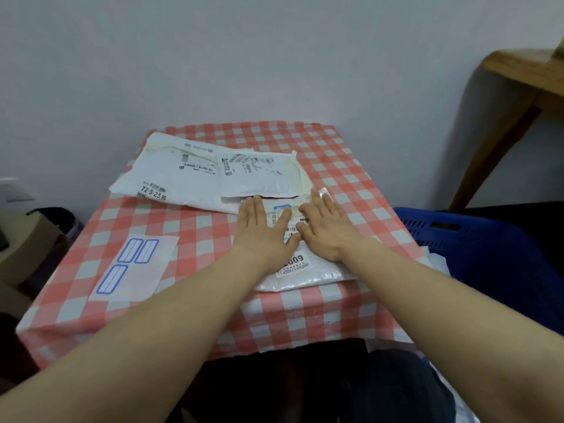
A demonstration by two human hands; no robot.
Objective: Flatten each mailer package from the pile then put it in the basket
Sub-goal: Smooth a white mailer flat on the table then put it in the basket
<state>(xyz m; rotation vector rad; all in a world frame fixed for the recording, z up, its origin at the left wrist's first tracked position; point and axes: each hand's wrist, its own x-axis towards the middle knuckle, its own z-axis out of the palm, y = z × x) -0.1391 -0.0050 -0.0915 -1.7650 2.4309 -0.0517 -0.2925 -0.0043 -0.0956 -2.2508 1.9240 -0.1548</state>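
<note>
Head view: both hands press one mailer flat

Your left hand and right hand are spread wide, palms down, side by side on the white mailer. It lies by the right edge of the table, toward the front. Your arms reach out straight, likely to push it flat. The pile sits at the back edge. The blue basket is just past the right edge, handy for dropping.

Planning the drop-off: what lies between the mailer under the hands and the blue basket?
In the head view, a bare strip of checked tablecloth separates the mailer from the basket.
</note>
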